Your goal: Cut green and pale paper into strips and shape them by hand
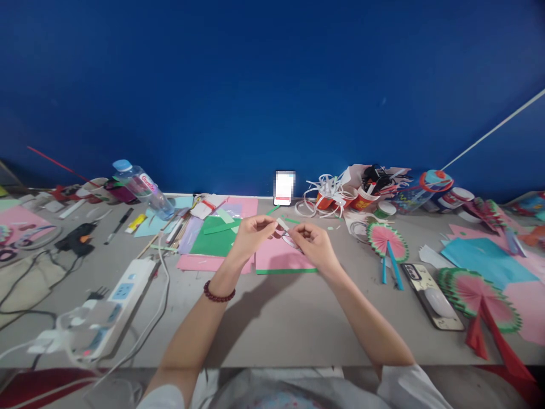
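My left hand (255, 234), with a dark red bead bracelet (219, 292) at the wrist, pinches a small whitish strip (282, 224) between thumb and fingertips. Close on the other side, my right hand (314, 241) has its thumb and fingertips pressed together at the strip's right end. A pale, rounded loop (290, 241) shows just under the right fingers; I cannot tell whether it joins the strip. Below both hands lies a pink paper sheet (276, 262) with a green strip (287, 271) along its near edge.
A lit phone (284, 187) stands against the blue wall. Green paper (213, 241) lies left; a tilted water bottle (147, 187) and power strip (123, 298) are farther left. Right are cups of tools (366, 199), watermelon-patterned paper fans (479, 298) and another phone (419, 284) under a mouse (438, 302).
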Motion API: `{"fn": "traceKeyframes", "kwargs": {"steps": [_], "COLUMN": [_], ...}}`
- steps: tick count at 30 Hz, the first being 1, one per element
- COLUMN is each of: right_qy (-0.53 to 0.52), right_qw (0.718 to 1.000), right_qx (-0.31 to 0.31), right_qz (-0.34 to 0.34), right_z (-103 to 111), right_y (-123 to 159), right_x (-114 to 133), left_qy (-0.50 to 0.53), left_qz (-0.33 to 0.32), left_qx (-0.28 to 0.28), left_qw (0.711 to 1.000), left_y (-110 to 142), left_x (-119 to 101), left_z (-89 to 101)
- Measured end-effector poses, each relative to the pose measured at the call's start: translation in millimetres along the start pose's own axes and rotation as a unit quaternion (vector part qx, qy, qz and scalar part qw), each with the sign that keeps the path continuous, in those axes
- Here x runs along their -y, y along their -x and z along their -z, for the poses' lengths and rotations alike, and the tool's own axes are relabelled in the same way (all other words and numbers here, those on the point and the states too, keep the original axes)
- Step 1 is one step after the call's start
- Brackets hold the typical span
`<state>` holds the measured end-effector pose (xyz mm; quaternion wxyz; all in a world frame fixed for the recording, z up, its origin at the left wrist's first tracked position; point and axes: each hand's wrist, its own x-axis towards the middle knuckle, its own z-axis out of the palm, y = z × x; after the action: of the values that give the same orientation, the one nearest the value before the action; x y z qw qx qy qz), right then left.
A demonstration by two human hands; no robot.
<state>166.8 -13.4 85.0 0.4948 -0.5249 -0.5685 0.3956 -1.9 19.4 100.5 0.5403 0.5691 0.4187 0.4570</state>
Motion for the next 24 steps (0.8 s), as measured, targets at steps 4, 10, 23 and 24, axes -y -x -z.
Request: {"fn": "traceKeyframes", "kwargs": {"steps": [4,10,23,24], "right_qy": [-0.002,-0.004,0.001,0.002], "right_qw": [1.0,1.0,1.0,1.0], "right_qx": [0.003,0.005,-0.001,0.0], "right_qz": [0.002,0.002,-0.001,-0.001], "right_z": [-0.1,-0.5,-0.4,-0.4], "right_y": [0.3,0.5,0.2,0.2], "right_x": [1.0,2.3,1.7,1.6], "left_qy": [0.005,0.003,0.001,0.002], "left_qz": [0.002,0.006,0.012,0.01], "left_qx": [0.001,0.001,-0.003,-0.002], "left_qw": [1.0,1.0,1.0,1.0], "left_y": [1.1,1.6,1.7,1.8], "left_x": [-2.7,-5.0,-5.8,-6.0], "left_z": [-0.9,-1.6,-2.3,-2.2]}}
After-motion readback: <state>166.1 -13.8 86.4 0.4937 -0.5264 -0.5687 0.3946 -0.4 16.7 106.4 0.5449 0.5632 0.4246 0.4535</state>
